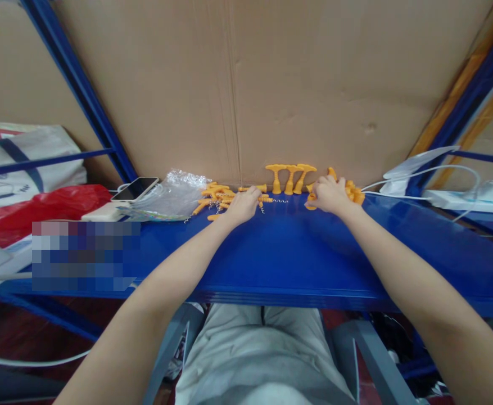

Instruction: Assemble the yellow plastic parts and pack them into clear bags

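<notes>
My left hand (244,206) is closed at the right edge of a pile of orange corkscrews (215,194) with thin metal spirals. An orange corkscrew (266,198) pokes out past its fingertips, its spiral pointing right. My right hand (329,194) curls over a cluster of orange plastic pieces (356,192). At its fingertips is an orange plastic piece (311,201) with a round open end, partly covered by the fingers. Between the hands, three orange T-shaped pieces (289,179) stand upright against the cardboard. Another orange piece (259,188) lies behind my left hand.
A clear plastic bag (170,197) and a phone (135,189) lie left of the pile on the blue shelf (280,253). Further left are a red bag (48,211) and a white bag (31,157). Cardboard (238,84) closes the back. A white cable (476,180) loops at right.
</notes>
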Demonstrator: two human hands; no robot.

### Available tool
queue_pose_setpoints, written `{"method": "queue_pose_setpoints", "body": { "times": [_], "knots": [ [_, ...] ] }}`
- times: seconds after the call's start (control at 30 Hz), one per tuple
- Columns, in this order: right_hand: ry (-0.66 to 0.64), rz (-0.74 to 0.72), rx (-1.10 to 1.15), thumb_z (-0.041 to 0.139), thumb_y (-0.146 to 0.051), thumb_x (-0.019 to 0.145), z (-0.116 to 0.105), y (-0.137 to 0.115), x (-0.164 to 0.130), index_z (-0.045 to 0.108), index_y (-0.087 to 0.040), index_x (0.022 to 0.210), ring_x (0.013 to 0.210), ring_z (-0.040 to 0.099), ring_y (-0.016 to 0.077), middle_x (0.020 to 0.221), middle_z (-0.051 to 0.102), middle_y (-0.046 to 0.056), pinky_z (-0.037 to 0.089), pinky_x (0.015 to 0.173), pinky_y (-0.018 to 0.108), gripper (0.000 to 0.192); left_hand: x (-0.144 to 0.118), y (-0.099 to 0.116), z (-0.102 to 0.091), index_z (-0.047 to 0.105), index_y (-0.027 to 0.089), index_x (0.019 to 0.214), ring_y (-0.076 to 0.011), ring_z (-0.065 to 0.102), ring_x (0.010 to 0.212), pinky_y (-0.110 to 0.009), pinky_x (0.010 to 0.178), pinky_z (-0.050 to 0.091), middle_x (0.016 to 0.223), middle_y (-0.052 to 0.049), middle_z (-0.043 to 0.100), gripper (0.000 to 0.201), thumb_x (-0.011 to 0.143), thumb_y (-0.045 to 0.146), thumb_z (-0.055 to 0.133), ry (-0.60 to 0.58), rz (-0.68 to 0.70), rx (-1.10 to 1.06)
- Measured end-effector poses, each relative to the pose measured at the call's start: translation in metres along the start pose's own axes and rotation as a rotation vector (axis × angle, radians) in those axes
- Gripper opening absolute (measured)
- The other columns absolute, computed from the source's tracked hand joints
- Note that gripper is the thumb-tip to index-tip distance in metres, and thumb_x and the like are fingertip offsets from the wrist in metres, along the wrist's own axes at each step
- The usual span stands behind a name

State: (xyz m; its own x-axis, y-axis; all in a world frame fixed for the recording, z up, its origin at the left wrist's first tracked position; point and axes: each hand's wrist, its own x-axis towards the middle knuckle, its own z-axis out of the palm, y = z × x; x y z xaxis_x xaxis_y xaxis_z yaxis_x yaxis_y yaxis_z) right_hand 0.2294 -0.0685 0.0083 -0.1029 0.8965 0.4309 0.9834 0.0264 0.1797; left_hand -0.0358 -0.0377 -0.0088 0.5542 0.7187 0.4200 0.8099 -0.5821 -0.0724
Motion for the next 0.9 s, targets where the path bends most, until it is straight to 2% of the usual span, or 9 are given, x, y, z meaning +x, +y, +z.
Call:
{"method": "queue_pose_setpoints", "body": {
  "times": [0.13, 0.2, 0.37, 0.5, 0.77, 0.9],
  "knots": [
    [-0.024, -0.053, 0.174, 0.067, -0.033, 0.081, -0.003, -0.020, -0.002, 0.064, -0.017, 0.101, 0.084, 0.064, 0.0274, 0.089, 0.070, 0.010, 0.042, 0.074, 0.036, 0.026, -0.002, 0.002, -0.003, 0.059, 0.017, 0.115, -0.0266, 0.062, 0.112, -0.039, 0.092, 0.049, 0.123, -0.011, 0.061, 0.026, 0.094, 0.014, 0.044, 0.014, -0.020, -0.007],
    [-0.037, -0.094, 0.216, 0.068, -0.031, 0.082, -0.003, -0.027, -0.004, 0.062, -0.018, 0.101, 0.080, 0.065, 0.0259, 0.087, 0.071, 0.009, 0.041, 0.069, 0.033, 0.024, -0.002, 0.003, -0.004, 0.059, 0.017, 0.116, -0.0262, 0.062, 0.112, -0.038, 0.093, 0.049, 0.122, -0.010, 0.062, 0.026, 0.094, 0.014, 0.045, 0.016, -0.023, -0.009],
    [0.075, -0.207, 0.262, 0.065, -0.032, 0.085, 0.001, -0.032, -0.005, 0.060, -0.021, 0.102, 0.087, 0.066, 0.0267, 0.095, 0.071, 0.009, 0.040, 0.070, 0.032, 0.020, -0.001, 0.003, -0.003, 0.060, 0.017, 0.114, -0.0261, 0.063, 0.110, -0.037, 0.091, 0.049, 0.122, -0.010, 0.062, 0.025, 0.093, 0.015, 0.045, 0.017, -0.017, 0.006],
    [0.106, -0.245, 0.259, 0.063, -0.030, 0.086, 0.005, -0.031, -0.005, 0.059, -0.020, 0.104, 0.093, 0.064, 0.0284, 0.102, 0.069, 0.012, 0.040, 0.072, 0.033, 0.021, -0.001, 0.003, -0.003, 0.059, 0.016, 0.115, -0.0262, 0.063, 0.109, -0.038, 0.091, 0.050, 0.122, -0.011, 0.062, 0.026, 0.093, 0.014, 0.045, 0.017, -0.006, 0.006],
    [0.147, -0.216, 0.232, 0.064, -0.030, 0.084, 0.008, -0.031, -0.003, 0.063, -0.020, 0.104, 0.104, 0.062, 0.0329, 0.106, 0.068, 0.014, 0.043, 0.078, 0.039, 0.022, -0.001, 0.001, 0.000, 0.060, 0.016, 0.113, -0.0263, 0.063, 0.108, -0.039, 0.091, 0.051, 0.122, -0.011, 0.062, 0.024, 0.094, 0.016, 0.044, 0.006, -0.018, -0.024],
    [0.162, -0.195, 0.282, 0.065, -0.030, 0.083, 0.011, -0.030, 0.000, 0.065, -0.019, 0.100, 0.101, 0.062, 0.0319, 0.104, 0.070, 0.014, 0.044, 0.080, 0.041, 0.020, -0.001, 0.001, -0.001, 0.060, 0.016, 0.114, -0.0264, 0.063, 0.109, -0.039, 0.092, 0.051, 0.121, -0.012, 0.061, 0.026, 0.095, 0.017, 0.043, -0.001, -0.045, -0.015]
  ]
}}
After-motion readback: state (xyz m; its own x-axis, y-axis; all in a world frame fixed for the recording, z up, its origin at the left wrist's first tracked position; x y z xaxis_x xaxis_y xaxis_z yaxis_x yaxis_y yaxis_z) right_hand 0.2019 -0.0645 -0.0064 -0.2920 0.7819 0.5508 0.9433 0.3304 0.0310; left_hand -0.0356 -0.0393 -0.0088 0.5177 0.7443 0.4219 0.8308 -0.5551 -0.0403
